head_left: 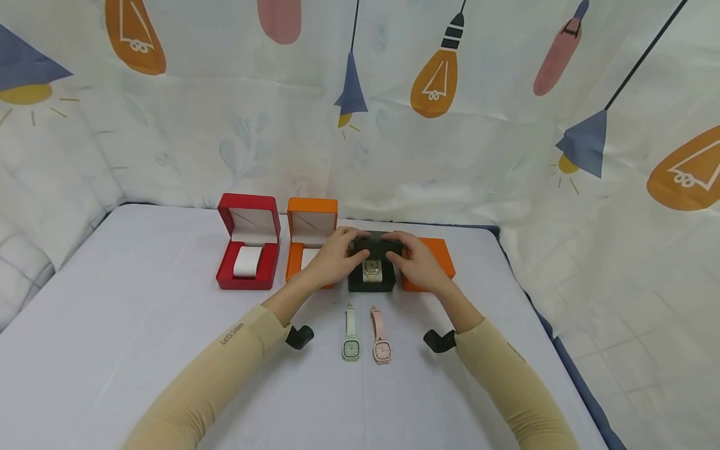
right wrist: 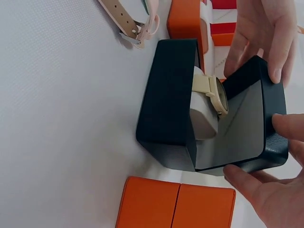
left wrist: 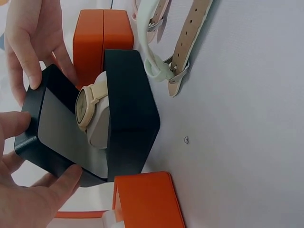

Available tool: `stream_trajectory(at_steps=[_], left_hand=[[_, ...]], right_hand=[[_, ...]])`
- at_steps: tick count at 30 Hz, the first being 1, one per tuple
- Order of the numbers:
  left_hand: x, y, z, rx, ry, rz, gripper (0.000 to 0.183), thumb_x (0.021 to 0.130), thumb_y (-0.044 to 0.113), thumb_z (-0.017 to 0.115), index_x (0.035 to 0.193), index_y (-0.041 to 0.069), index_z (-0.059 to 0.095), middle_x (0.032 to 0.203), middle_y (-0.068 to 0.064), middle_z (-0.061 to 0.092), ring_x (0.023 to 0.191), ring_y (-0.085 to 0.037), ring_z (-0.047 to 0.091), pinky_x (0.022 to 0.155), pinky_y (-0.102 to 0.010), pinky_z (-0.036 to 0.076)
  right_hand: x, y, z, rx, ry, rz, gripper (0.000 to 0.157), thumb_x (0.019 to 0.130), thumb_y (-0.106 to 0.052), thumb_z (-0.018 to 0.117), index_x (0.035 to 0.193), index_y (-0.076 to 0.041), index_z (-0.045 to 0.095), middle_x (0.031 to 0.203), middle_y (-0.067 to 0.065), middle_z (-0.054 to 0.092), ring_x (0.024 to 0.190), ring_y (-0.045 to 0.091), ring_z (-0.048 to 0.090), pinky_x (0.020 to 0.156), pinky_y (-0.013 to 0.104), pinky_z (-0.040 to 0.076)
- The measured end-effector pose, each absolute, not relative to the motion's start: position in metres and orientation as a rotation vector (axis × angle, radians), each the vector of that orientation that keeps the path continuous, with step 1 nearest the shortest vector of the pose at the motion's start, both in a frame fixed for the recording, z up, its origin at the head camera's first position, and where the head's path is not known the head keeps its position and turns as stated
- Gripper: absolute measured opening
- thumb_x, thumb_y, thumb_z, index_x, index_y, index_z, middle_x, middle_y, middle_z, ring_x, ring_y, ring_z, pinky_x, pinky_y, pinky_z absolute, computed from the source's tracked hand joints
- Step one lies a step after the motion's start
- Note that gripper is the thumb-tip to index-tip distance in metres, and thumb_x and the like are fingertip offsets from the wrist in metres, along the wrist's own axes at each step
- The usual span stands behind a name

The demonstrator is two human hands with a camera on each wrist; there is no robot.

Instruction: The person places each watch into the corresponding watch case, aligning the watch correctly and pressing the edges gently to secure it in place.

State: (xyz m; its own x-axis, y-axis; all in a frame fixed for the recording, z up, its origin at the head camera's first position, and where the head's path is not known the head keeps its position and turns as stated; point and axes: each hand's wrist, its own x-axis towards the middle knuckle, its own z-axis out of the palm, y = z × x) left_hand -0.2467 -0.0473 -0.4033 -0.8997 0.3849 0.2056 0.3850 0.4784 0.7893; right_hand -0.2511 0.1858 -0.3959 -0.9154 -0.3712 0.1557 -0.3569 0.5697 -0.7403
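Your left hand (head_left: 337,253) is clamped on the left side of the lid (left wrist: 64,128) of a dark box (left wrist: 130,114), thumb and fingers pinching its edge, and your right hand (head_left: 416,259) grips the right side of the same lid in a mirrored hold. Between your two hands the lid stands tilted up at the far side of the base, its grey lining facing you, while the base rests on the table. Inside the base a cream watch (head_left: 372,267) is wrapped around a white cushion (right wrist: 203,118), its face directed up toward the lid. Just to the right of the dark box, near your right hand, sits a closed orange box (head_left: 437,253); just to its left, partly behind your left hand, an orange box (head_left: 312,222) stands with its lid raised. Beyond that, farther left, you have a red box (head_left: 243,284) with its lid up and a white cushion in it. Nearer to you, in front of the dark box, a pale green watch (head_left: 351,349) and a pink watch (head_left: 382,350) lie side by side, apart from each other, dials toward you. Your beige sleeves (head_left: 214,362) reach in over the white-covered table (head_left: 169,312), and behind it hangs a pale curtain (head_left: 281,137) printed with lamps and bulbs.
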Motion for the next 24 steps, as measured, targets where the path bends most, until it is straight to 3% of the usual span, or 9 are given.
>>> stream_trajectory(at_steps=[13,24], left_hand=[[-0.2437,-0.0472,-0.4068,-0.752,-2.700,-1.329,0.044,0.103,0.022,0.064,0.144,0.010,0.057,0.150,-0.019,0.042,0.126,-0.036,0.052,0.107,-0.054,0.044],[-0.2422,-0.0483,-0.4105,-0.781,-2.712,-1.278,0.043,0.103,0.025,0.065,0.144,0.015,0.059,0.154,-0.020,0.038,0.126,-0.039,0.053,0.106,-0.056,0.045]], right_hand=[[-0.2481,0.1866,-0.3993,-0.688,2.808,-1.258,0.037,0.102,-0.012,0.066,0.139,-0.015,0.063,0.151,0.009,0.051,0.138,0.029,0.048,0.110,0.051,0.043],[-0.2463,0.1850,-0.4023,-0.682,2.838,-1.251,0.036,0.100,-0.010,0.067,0.136,-0.014,0.066,0.152,0.011,0.051,0.139,0.029,0.047,0.109,0.049,0.043]])
